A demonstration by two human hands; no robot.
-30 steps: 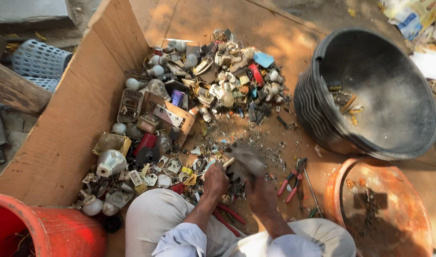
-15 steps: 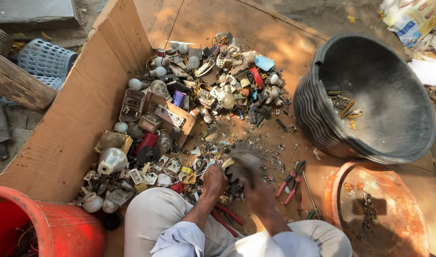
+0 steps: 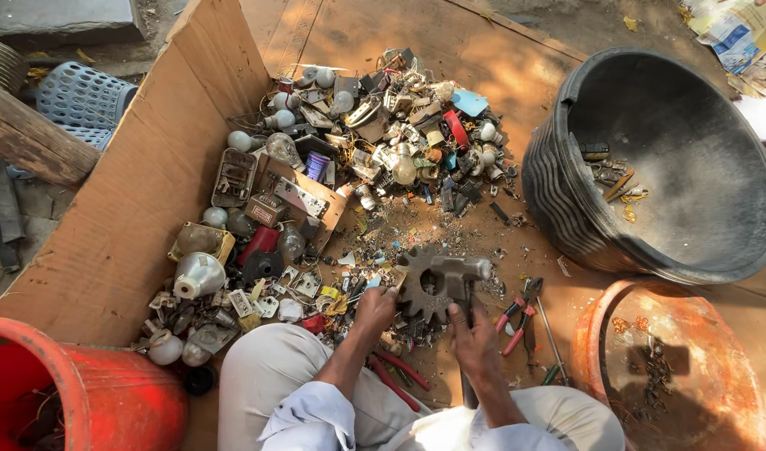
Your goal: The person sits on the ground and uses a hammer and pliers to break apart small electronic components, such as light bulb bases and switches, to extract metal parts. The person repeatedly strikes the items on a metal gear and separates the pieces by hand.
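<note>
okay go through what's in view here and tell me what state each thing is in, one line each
hammer: held in the right hand, head over the gear wheel.
gear wheel: lying flat, rusty, steadied at its edge by the left hand.
black tub: upright, nearly empty, a few scraps inside.
orange basin: upright, small debris at the bottom.
red bucket: upright, contents unclear.
red-handled pliers: lying loose on the cardboard, unheld.

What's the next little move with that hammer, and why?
Probably a short downward tap. The right hand holds the hammer with its head over the rusty gear, and the left hand rests at the gear's edge beside it; its fingers look close, so keep the blow small.
</note>
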